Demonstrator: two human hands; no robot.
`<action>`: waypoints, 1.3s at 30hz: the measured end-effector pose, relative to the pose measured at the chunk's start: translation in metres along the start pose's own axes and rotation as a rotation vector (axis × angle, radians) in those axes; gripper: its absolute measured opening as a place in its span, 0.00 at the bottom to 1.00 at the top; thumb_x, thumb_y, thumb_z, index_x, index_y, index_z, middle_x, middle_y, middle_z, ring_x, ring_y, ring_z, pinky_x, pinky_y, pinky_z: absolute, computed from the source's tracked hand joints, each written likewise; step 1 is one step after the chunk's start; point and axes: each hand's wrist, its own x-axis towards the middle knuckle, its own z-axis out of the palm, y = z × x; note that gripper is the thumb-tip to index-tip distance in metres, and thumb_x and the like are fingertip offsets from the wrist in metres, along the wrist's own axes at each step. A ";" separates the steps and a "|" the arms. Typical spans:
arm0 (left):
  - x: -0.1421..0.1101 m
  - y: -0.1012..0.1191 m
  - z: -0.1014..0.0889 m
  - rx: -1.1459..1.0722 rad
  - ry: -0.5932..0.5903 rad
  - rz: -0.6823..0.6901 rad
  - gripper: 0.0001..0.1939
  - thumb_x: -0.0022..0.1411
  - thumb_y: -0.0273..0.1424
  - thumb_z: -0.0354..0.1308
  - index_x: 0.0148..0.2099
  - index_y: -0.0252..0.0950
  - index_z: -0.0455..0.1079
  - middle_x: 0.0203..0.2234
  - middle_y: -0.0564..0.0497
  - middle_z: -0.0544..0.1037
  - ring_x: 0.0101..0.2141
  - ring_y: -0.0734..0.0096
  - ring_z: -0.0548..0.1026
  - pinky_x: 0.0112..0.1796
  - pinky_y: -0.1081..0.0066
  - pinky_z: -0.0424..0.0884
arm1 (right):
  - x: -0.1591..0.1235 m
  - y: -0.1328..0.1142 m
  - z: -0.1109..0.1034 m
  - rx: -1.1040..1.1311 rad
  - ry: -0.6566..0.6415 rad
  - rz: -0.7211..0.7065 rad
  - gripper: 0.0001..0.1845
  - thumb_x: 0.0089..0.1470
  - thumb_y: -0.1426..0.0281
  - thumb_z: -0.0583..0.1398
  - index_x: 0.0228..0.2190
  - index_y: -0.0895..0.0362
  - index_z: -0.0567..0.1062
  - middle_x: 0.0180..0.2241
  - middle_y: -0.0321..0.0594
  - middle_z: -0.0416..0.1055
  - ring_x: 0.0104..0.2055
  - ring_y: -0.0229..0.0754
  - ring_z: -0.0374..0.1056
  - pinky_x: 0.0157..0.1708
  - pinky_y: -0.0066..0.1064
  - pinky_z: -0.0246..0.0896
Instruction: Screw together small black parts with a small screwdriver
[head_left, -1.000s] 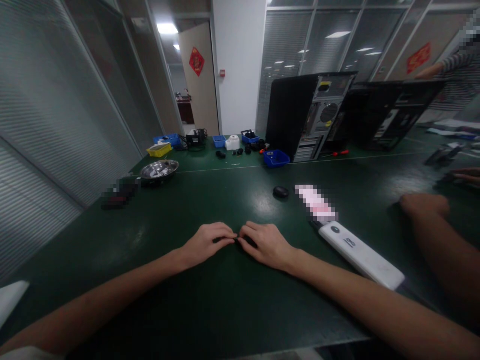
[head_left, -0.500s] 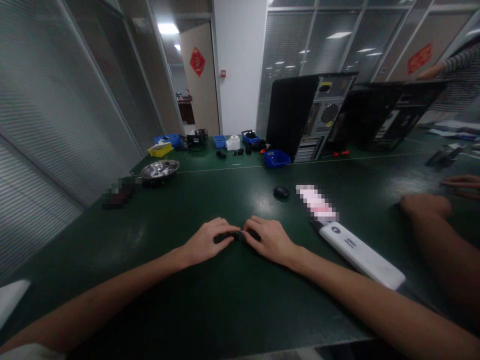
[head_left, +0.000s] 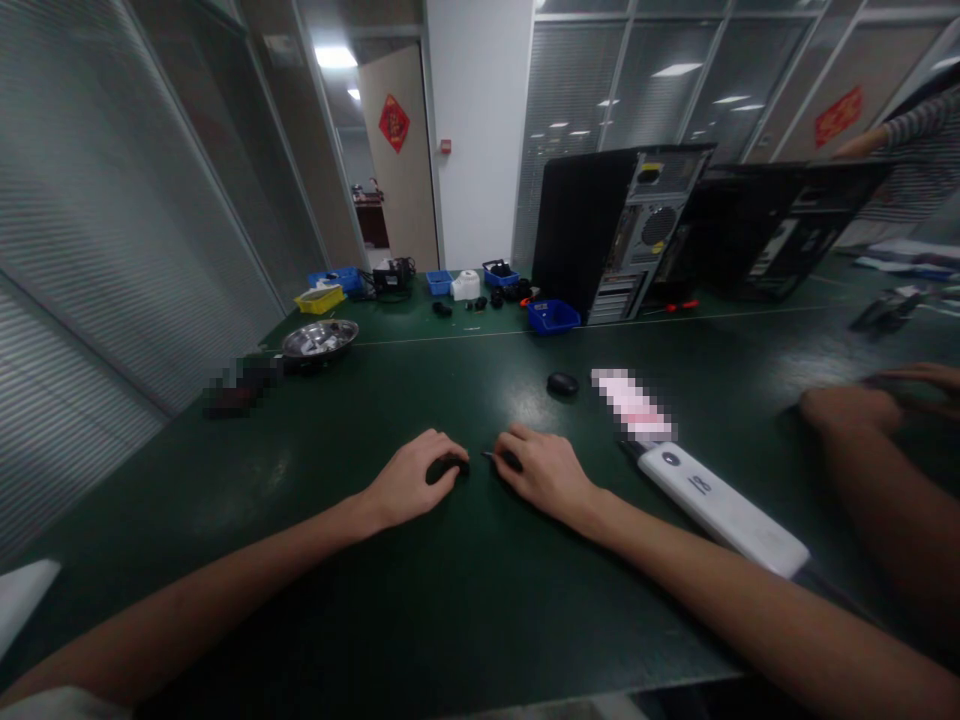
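Observation:
My left hand [head_left: 417, 478] rests low over the green tabletop [head_left: 450, 610], its fingers and thumb closed around a small black piece [head_left: 454, 463] whose kind I cannot make out. Facing it across a narrow gap, my right hand [head_left: 546, 474] pinches a slim tool with a thin grey tip [head_left: 488, 455] that points left. Most of that tool is hidden by the fingers. A black computer mouse [head_left: 562, 384] lies beyond my right hand, touched by neither hand.
A white bar-shaped device [head_left: 724, 505] lies right of my forearm. Another person's arm [head_left: 885, 470] rests farther right. Behind stand black computer towers [head_left: 581, 235], a blue tray [head_left: 553, 317] and a metal bowl [head_left: 320, 340]; a yellow tray [head_left: 320, 299] sits back left.
My hands have drawn slightly apart; the grey tip in my right hand now stands clear of the black piece in my left. The other person's hand at the right has shifted a little.

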 end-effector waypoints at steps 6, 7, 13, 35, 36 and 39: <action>-0.001 -0.007 0.002 0.041 0.089 -0.105 0.09 0.68 0.30 0.55 0.48 0.40 0.73 0.45 0.49 0.76 0.46 0.63 0.71 0.46 0.61 0.71 | 0.000 -0.001 -0.002 0.007 -0.016 0.050 0.10 0.67 0.63 0.56 0.40 0.52 0.75 0.40 0.38 0.72 0.32 0.37 0.66 0.29 0.30 0.48; -0.001 -0.008 0.002 0.039 0.092 -0.105 0.09 0.68 0.30 0.55 0.48 0.41 0.73 0.45 0.49 0.76 0.46 0.63 0.71 0.47 0.61 0.71 | 0.000 -0.001 -0.002 0.010 -0.021 0.048 0.10 0.67 0.63 0.56 0.40 0.52 0.75 0.40 0.38 0.72 0.33 0.37 0.66 0.29 0.30 0.48; 0.002 -0.009 0.002 0.018 0.047 0.022 0.13 0.71 0.28 0.51 0.53 0.44 0.72 0.52 0.51 0.75 0.53 0.65 0.70 0.55 0.60 0.68 | 0.001 0.001 0.000 0.014 -0.018 0.044 0.10 0.67 0.62 0.56 0.41 0.52 0.75 0.40 0.37 0.72 0.34 0.37 0.67 0.30 0.30 0.50; -0.036 -0.212 -0.139 0.615 0.385 -0.628 0.22 0.68 0.34 0.48 0.57 0.31 0.72 0.51 0.35 0.76 0.51 0.46 0.73 0.53 0.51 0.68 | 0.000 0.002 -0.004 0.061 -0.039 0.036 0.09 0.67 0.63 0.57 0.41 0.53 0.75 0.41 0.37 0.72 0.33 0.36 0.67 0.30 0.29 0.54; -0.043 -0.219 -0.145 0.643 0.410 -0.677 0.22 0.67 0.34 0.48 0.57 0.30 0.72 0.50 0.34 0.76 0.51 0.44 0.73 0.52 0.50 0.68 | 0.001 0.002 -0.004 0.058 -0.039 0.038 0.09 0.67 0.63 0.57 0.41 0.53 0.75 0.41 0.37 0.72 0.33 0.36 0.67 0.30 0.29 0.54; -0.056 -0.233 -0.152 0.702 0.460 -0.771 0.23 0.68 0.36 0.46 0.57 0.30 0.72 0.48 0.33 0.77 0.48 0.42 0.74 0.49 0.50 0.70 | 0.001 0.002 -0.003 0.052 -0.028 0.034 0.09 0.67 0.63 0.57 0.41 0.53 0.75 0.41 0.37 0.72 0.33 0.36 0.67 0.30 0.29 0.54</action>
